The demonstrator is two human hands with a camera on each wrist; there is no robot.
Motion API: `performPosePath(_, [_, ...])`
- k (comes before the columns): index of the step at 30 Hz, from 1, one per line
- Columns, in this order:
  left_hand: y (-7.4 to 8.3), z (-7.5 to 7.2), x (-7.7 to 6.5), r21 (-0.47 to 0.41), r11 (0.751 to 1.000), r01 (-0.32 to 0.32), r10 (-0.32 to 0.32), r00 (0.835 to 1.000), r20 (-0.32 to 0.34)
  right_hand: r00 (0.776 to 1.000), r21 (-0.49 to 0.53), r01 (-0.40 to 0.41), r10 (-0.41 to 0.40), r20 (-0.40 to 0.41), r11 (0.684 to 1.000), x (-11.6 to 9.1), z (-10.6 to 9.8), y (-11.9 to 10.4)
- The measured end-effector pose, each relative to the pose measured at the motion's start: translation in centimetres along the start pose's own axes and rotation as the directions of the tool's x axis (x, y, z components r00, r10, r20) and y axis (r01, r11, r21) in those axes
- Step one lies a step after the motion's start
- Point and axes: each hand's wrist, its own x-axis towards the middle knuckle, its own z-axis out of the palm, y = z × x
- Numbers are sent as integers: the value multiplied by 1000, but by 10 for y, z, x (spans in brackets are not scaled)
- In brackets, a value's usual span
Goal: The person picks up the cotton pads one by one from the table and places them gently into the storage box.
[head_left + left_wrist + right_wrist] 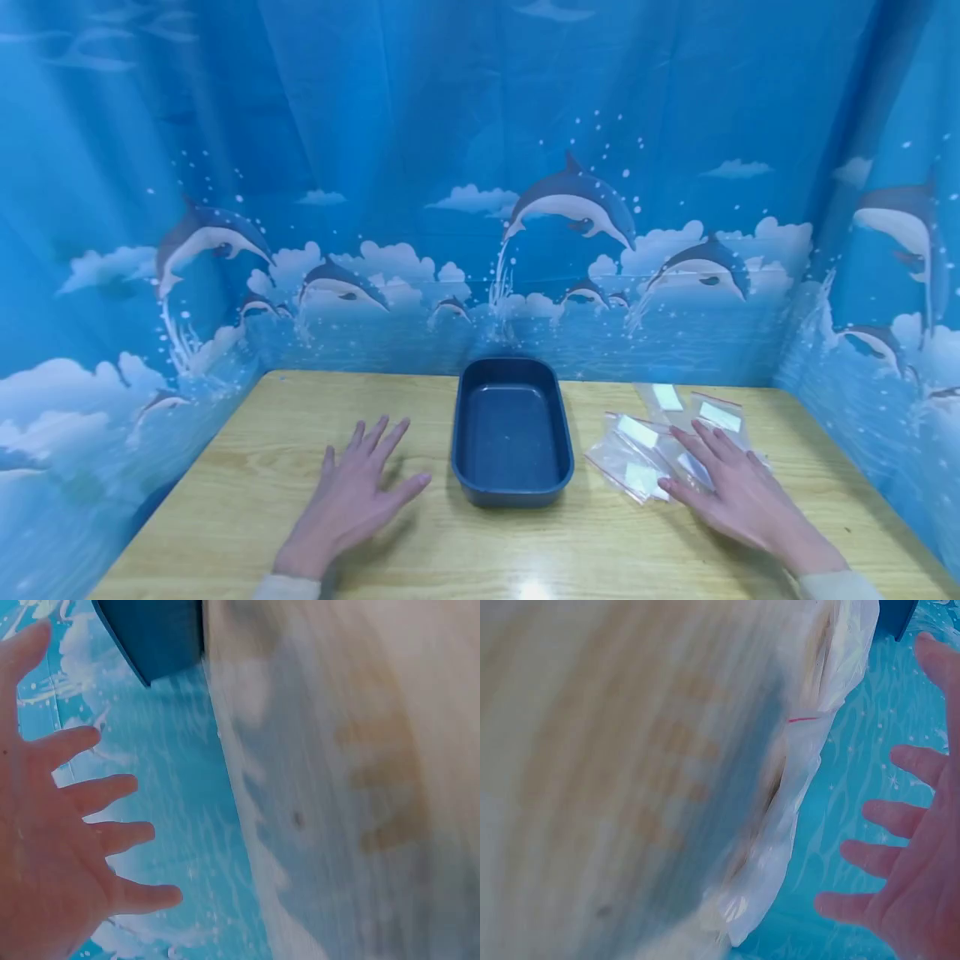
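Note:
A dark blue rectangular tray (513, 492) with rounded corners sits at the middle of the table, with nothing inside it. To its left, my left hand (356, 496) hovers palm down with fingers spread, holding nothing. On the right, my right hand (738, 496) is spread over the near edge of a pile of clear zip bags (626, 454) with white labels and red seal lines. The right fingers overlap the bags in the head view. In the right wrist view the bags (810, 750) lie beyond the spread fingers, and that palm holds nothing.
The light wood table (247, 467) carries the tray and bags. A blue curtain (420, 108) printed with dolphins and clouds hangs behind the table and along both sides. The tray's far end stands near the table's back edge.

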Motion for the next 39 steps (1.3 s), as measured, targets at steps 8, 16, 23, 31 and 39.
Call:
performPosePath(8, [28,6,18,-111,994,-9,15,999,51,996,124,84,-80,-37,989,18,7,-3])
performPosePath(16, [54,16,34,-123,992,1,14,993,117,993,145,121,-117,-32,982,30,17,-2])
performPosePath(23, [63,26,42,-107,994,27,-9,986,166,986,134,168,-164,-42,977,36,25,0])
performPosePath(31, [65,34,44,-95,993,63,-43,978,204,981,81,188,-184,-58,979,39,25,-1])
performPosePath(39, [64,37,46,-99,994,55,-30,970,239,985,98,156,-148,-88,983,41,25,-2])
